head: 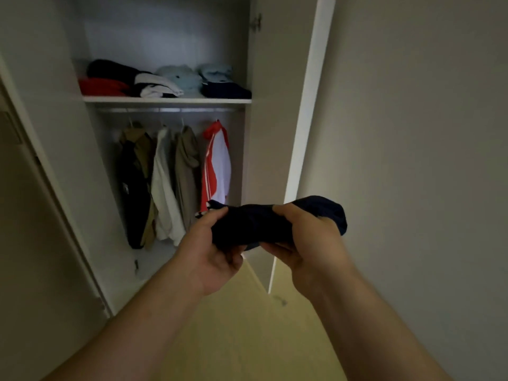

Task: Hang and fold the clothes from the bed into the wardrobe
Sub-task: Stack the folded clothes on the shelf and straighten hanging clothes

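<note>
A folded dark navy garment is held at chest height in front of the open wardrobe. My left hand grips its left end and my right hand grips its right end; a bit of red and white trim shows at the left tip. On the wardrobe shelf lie several folded clothes: red, black and white, light blue and navy. Below, on the rail, hang several garments, among them a white shirt and a red and white jersey.
The right wardrobe door stands open just behind my hands. The left door is open too, at the left edge. A plain wall fills the right side. Pale wooden floor lies beneath my arms.
</note>
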`<state>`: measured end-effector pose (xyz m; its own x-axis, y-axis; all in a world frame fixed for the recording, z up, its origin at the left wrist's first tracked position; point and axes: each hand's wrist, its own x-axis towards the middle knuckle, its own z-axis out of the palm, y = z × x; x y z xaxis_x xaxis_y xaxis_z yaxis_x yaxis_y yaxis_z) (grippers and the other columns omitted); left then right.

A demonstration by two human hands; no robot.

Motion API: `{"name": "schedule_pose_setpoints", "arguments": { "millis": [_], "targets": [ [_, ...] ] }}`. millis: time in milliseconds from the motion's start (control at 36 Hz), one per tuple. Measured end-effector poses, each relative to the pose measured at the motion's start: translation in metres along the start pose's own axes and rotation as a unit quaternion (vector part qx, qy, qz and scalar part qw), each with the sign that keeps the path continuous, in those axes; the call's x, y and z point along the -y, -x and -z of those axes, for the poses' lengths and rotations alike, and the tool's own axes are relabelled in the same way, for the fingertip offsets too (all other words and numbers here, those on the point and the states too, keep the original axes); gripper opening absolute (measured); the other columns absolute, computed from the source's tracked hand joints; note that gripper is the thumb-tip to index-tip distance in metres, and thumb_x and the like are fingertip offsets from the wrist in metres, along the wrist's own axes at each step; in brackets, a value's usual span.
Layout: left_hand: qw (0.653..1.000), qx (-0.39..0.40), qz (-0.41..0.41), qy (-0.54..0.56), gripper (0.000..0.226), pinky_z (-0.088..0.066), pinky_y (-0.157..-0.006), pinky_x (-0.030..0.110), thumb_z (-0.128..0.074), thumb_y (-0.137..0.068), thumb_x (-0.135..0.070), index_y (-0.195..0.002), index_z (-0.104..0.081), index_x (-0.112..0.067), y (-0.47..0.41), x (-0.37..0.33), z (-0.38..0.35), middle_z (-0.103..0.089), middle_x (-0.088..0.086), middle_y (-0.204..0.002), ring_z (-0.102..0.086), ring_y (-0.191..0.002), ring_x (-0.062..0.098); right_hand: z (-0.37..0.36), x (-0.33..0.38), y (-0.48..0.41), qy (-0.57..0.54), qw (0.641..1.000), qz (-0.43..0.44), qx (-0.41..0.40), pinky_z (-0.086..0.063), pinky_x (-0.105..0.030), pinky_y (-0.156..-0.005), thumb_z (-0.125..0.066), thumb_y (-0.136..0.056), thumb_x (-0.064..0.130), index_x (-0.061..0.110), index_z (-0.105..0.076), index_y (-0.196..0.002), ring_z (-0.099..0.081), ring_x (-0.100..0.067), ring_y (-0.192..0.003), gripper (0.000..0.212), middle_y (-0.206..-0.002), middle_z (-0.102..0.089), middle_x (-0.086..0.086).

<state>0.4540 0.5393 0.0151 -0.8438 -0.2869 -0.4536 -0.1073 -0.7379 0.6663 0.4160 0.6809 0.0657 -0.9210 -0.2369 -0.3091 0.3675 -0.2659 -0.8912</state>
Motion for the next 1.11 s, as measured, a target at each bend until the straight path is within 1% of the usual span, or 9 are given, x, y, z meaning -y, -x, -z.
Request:
{"name": "schedule_pose_setpoints", "arguments": {
  "millis": [167, 306, 417, 528, 611, 722, 861, 1028, 1111],
  "targets": [
    [0.998, -0.01, -0.052, 0.016, 0.035, -0.046, -0.049, 0.024, -0.07, -0.084, -0.04, -0.111, -0.072, -0.017, -0.038, -0.072, 0.001, -0.077, 0.007, -0.086, -0.068, -0.054, 0.017, -0.063, 0.021, -0.052, -0.025, 0.998, 0.012, 0.055, -0.06, -0.033, -0.058, -0.075, -0.083, 0.012, 0.002, -0.06, -0.115, -0.074, -0.03, -0.084, 0.037, -0.106, -0.07, -0.019],
    [0.995, -0.026, -0.093, 0.031, 0.03, -0.047, -0.044, 0.025, -0.072, -0.084, -0.038, -0.105, -0.073, -0.016, -0.079, -0.116, -0.006, -0.076, 0.007, -0.079, -0.067, -0.051, 0.017, -0.099, 0.041, -0.102, -0.032, 0.995, 0.021, 0.097, -0.059, -0.033, -0.057, -0.074, -0.084, 0.01, 0.003, -0.064, -0.109, -0.075, -0.027, -0.073, 0.027, -0.087, -0.076, -0.015],
    [0.992, -0.042, -0.11, 0.048, 0.032, -0.046, -0.043, 0.023, -0.074, -0.082, -0.036, -0.107, -0.072, -0.016, -0.117, -0.146, -0.018, -0.075, 0.007, -0.08, -0.065, -0.051, 0.016, -0.12, 0.055, -0.149, -0.029, 0.991, 0.029, 0.126, -0.059, -0.033, -0.058, -0.072, -0.085, 0.012, 0.003, -0.063, -0.113, -0.075, -0.027, -0.075, 0.031, -0.089, -0.076, -0.015],
    [0.989, -0.047, -0.133, 0.053, 0.024, -0.044, -0.043, 0.022, -0.074, -0.083, -0.035, -0.096, -0.072, -0.015, -0.16, -0.172, -0.036, -0.072, 0.005, -0.069, -0.062, -0.048, 0.015, -0.134, 0.07, -0.204, -0.032, 0.986, 0.042, 0.156, -0.058, -0.032, -0.058, -0.072, -0.086, 0.013, 0.002, -0.065, -0.11, -0.075, -0.027, -0.077, 0.027, -0.089, -0.076, -0.015],
    [0.984, -0.059, -0.155, 0.057, 0.023, -0.046, -0.049, 0.023, -0.074, -0.084, -0.035, -0.096, -0.073, -0.015, -0.191, -0.19, -0.05, -0.074, 0.005, -0.072, -0.065, -0.051, 0.015, -0.145, 0.083, -0.245, -0.032, 0.982, 0.048, 0.178, -0.058, -0.031, -0.058, -0.071, -0.086, 0.013, 0.002, -0.065, -0.111, -0.075, -0.027, -0.08, 0.027, -0.091, -0.076, -0.015],
    [0.979, -0.07, -0.173, 0.082, 0.023, -0.047, -0.043, 0.024, -0.074, -0.084, -0.031, -0.099, -0.072, -0.014, -0.23, -0.222, -0.074, -0.073, 0.006, -0.07, -0.065, -0.049, 0.014, -0.165, 0.111, -0.297, -0.027, 0.977, 0.033, 0.207, -0.058, -0.031, -0.057, -0.07, -0.086, 0.014, 0.004, -0.066, -0.11, -0.075, -0.026, -0.08, 0.025, -0.09, -0.076, -0.014],
    [0.973, -0.076, -0.204, 0.076, 0.021, -0.047, -0.046, 0.022, -0.073, -0.085, -0.032, -0.097, -0.071, -0.015, -0.28, -0.264, -0.098, -0.071, 0.003, -0.07, -0.061, -0.054, 0.012, -0.193, 0.145, -0.357, -0.04, 0.97, 0.024, 0.239, -0.058, -0.031, -0.057, -0.07, -0.087, 0.012, 0.003, -0.066, -0.109, -0.075, -0.025, -0.078, 0.024, -0.089, -0.076, -0.014],
    [0.966, -0.064, -0.238, 0.078, 0.019, -0.049, -0.052, 0.021, -0.071, -0.087, -0.03, -0.1, -0.07, -0.016, -0.333, -0.318, -0.119, -0.075, 0.002, -0.081, -0.068, -0.062, 0.013, -0.234, 0.174, -0.42, -0.044, 0.965, 0.034, 0.255, -0.059, -0.033, -0.059, -0.07, -0.086, 0.011, 0.007, -0.064, -0.111, -0.075, -0.025, -0.08, 0.026, -0.096, -0.076, -0.015],
    [0.964, -0.053, -0.254, 0.056, 0.019, -0.048, -0.049, 0.021, -0.07, -0.087, -0.032, -0.101, -0.07, -0.018, -0.364, -0.349, -0.126, -0.076, 0.0, -0.084, -0.069, -0.064, 0.012, -0.256, 0.186, -0.452, -0.046, 0.963, 0.056, 0.259, -0.058, -0.033, -0.059, -0.07, -0.087, 0.011, 0.01, -0.065, -0.112, -0.075, -0.026, -0.082, 0.026, -0.097, -0.076, -0.014]
  ]
}}
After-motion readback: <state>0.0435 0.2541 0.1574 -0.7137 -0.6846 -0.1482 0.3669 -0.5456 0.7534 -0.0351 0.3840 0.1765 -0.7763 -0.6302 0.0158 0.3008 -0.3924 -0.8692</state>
